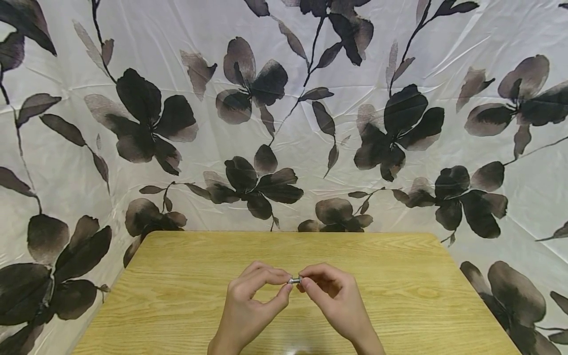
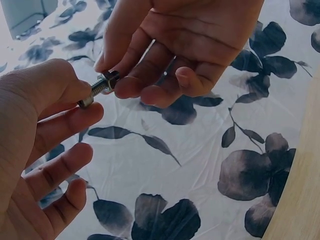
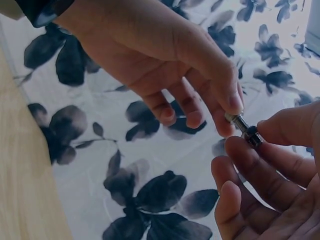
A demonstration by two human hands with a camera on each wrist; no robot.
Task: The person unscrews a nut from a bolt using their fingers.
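Observation:
A small metal bolt (image 1: 295,280) lies roughly level between both hands, above the table. My left hand (image 1: 253,301) pinches its head end between thumb and forefinger. A short threaded shank (image 2: 98,88) shows between the two hands in the left wrist view. Toward the other end sits a nut (image 3: 248,132), where the thumb and fingertips of my right hand (image 1: 337,296) pinch it. The fingertips partly cover both ends of the bolt. In the wrist views the remaining fingers of both hands curve loosely away from the metal.
Beneath the hands stretches a light wood-grain table (image 1: 177,286) with rounded far corners. A pale cloth (image 1: 310,148) printed with dark flowers hangs behind it and along both sides. A dark band (image 3: 45,11) circles the left wrist.

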